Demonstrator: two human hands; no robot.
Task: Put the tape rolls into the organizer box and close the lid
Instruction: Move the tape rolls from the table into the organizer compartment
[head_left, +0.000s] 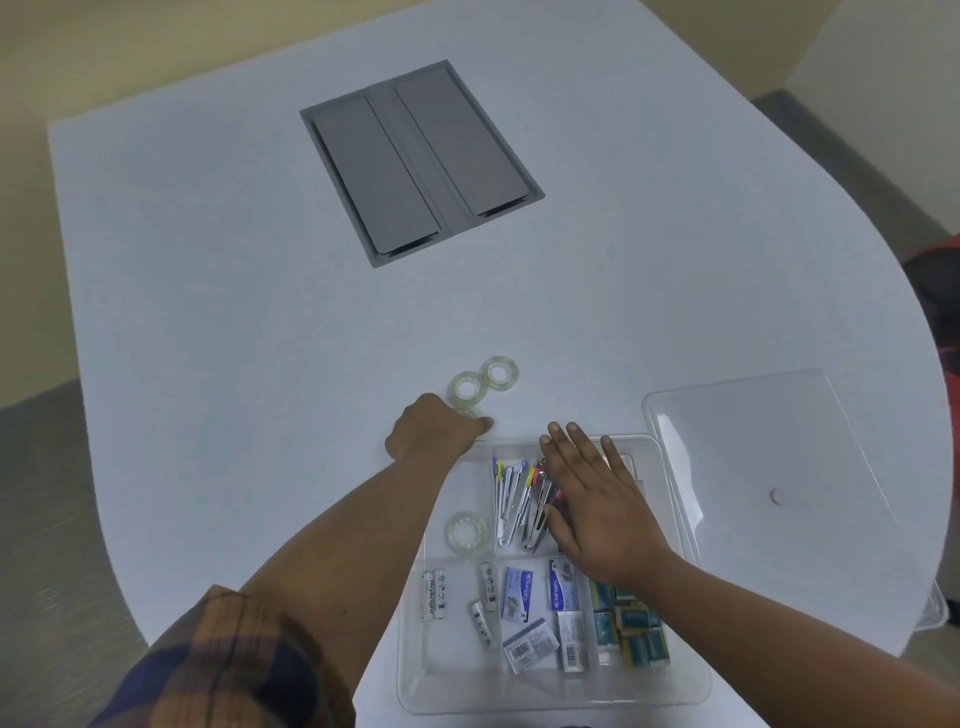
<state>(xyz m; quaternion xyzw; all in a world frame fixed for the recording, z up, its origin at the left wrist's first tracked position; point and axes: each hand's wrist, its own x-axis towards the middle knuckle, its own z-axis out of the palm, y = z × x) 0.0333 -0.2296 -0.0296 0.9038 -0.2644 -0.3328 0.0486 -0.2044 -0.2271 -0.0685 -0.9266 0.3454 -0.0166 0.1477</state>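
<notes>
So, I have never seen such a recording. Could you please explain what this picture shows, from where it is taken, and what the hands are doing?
There is no machine: a camera on a person's head looks down at their two bare hands. On the white table stands a clear organizer box, its lid lying beside it. One tape roll is inside, beside batteries and staplers. The left hand reaches the two tape rolls outside; whether it grips anything is hidden. The right hand lies flat and open over the box.
</notes>
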